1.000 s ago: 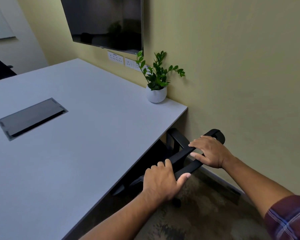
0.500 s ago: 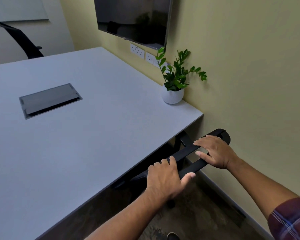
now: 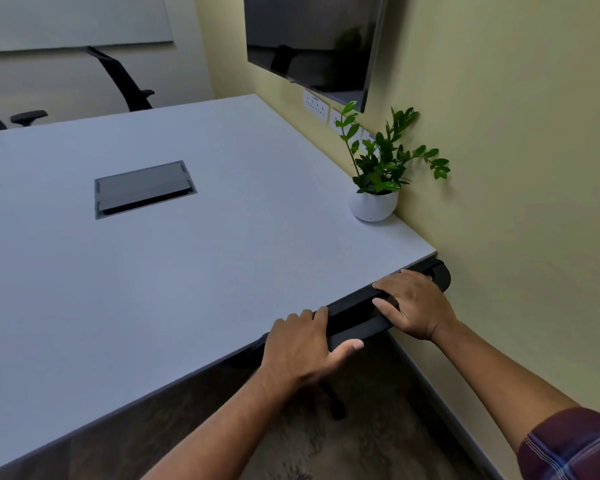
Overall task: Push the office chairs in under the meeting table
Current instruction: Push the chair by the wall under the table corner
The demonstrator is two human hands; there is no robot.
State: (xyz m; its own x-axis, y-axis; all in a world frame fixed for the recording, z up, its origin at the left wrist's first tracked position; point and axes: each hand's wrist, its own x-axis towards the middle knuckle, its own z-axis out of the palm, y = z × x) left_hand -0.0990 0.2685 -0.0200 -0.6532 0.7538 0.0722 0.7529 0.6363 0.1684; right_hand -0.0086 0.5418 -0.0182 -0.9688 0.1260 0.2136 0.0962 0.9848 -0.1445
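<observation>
A black office chair (image 3: 355,318) stands at the near right corner of the grey meeting table (image 3: 153,271). Only the top bar of its backrest and one leg near the floor show; the seat is hidden under the tabletop. The backrest top lies right along the table's edge. My left hand (image 3: 303,344) grips the left part of the bar, thumb underneath. My right hand (image 3: 414,304) rests on the right part, fingers curled over it.
A potted plant (image 3: 374,202) stands at the table's right corner against the yellow wall (image 3: 516,168). A cable hatch (image 3: 142,188) sits in the tabletop. Two more black chairs (image 3: 125,81) stand on the far side. A screen (image 3: 312,39) hangs on the wall.
The chair has rolled forward under the table with both hands on its backrest; the bar now meets the table's edge. My view has moved closer and swung left.
</observation>
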